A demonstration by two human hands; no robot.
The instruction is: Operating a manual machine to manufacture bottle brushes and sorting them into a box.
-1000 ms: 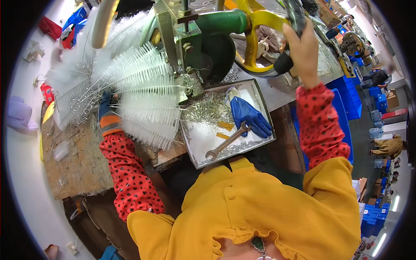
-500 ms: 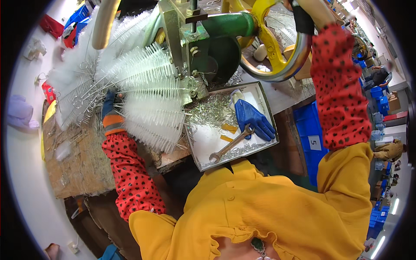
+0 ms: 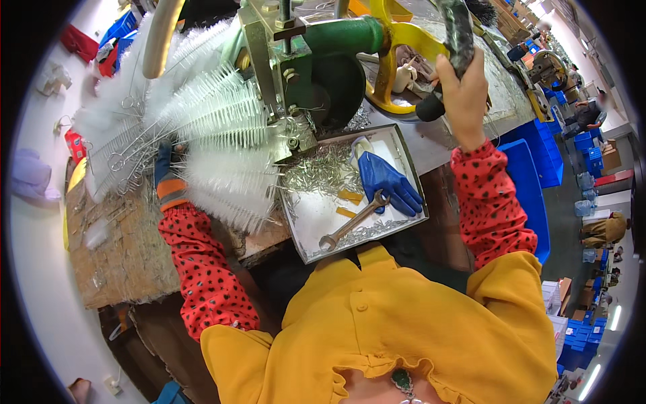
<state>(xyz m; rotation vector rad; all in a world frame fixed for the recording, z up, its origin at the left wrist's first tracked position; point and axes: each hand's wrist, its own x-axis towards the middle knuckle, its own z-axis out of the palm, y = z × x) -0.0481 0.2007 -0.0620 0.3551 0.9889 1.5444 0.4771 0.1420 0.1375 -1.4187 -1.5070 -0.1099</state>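
Observation:
My right hand (image 3: 464,97), bare, wraps round the black handle (image 3: 459,40) of a yellow handwheel (image 3: 385,67). The wheel is fixed to a green metal press (image 3: 343,39). In a dark blue glove with an orange cuff, my left hand (image 3: 165,165) is closed at the wire stem of a white bristle brush (image 3: 229,185); bristles partly hide its fingers. That brush reaches toward the metal clamping block (image 3: 293,140) of the press. Several more white brushes (image 3: 208,114) with looped wire ends lie piled beyond my left hand.
Below the press sits a shallow white tray (image 3: 313,236) with metal clippings, a wrench (image 3: 350,225) and a blue glove (image 3: 387,182). The worn wooden bench (image 3: 121,262) lies at left. Blue bins (image 3: 525,195) stand at right. A pale curved bar (image 3: 161,40) hangs at upper left.
My right hand has come down and nearer with the handle, and the handwheel has turned. My left hand stays almost in place at the brush.

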